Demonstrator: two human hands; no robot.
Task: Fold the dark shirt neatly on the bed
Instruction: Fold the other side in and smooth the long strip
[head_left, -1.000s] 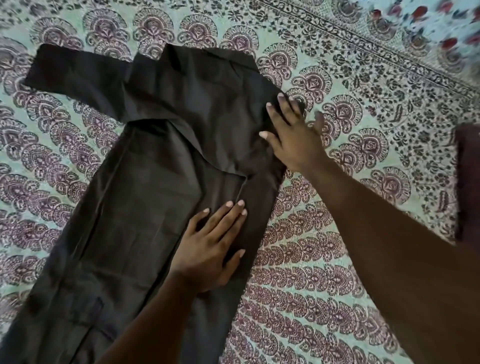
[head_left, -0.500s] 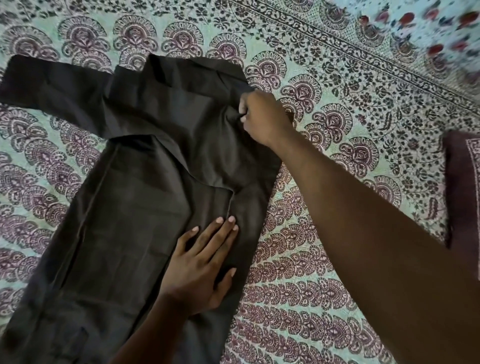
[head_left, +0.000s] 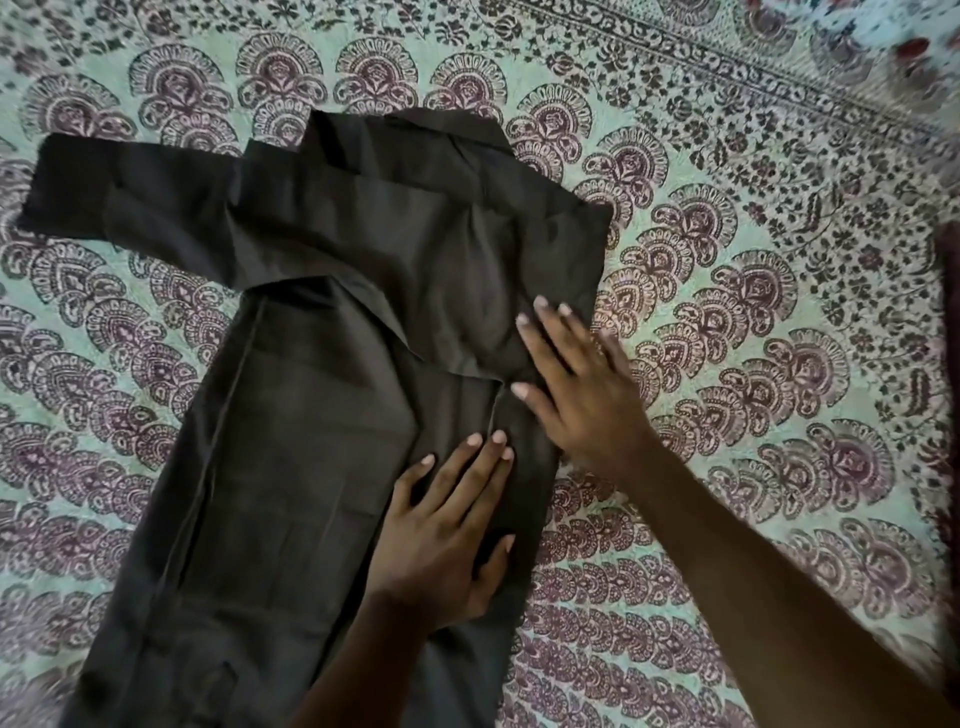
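Note:
The dark shirt (head_left: 291, 441) lies flat on the bed, collar at the top, one sleeve stretched out to the left. Its right side is folded inward over the body, with the other sleeve folded down across the chest. My left hand (head_left: 441, 530) presses flat on the shirt's lower middle, fingers spread. Just above and to the right of it, my right hand (head_left: 576, 384) rests flat on the folded right edge with fingers extended and nothing gripped.
The bed is covered by a pale green sheet (head_left: 753, 364) printed with maroon fan motifs and a floral border at the top right. A dark maroon item (head_left: 950, 364) shows at the right edge.
My right hand was bunched on the shoulder fold near the collar; it has let go, slid down the right edge and opened flat. The view has shifted, and my left hand has stayed pressed down.

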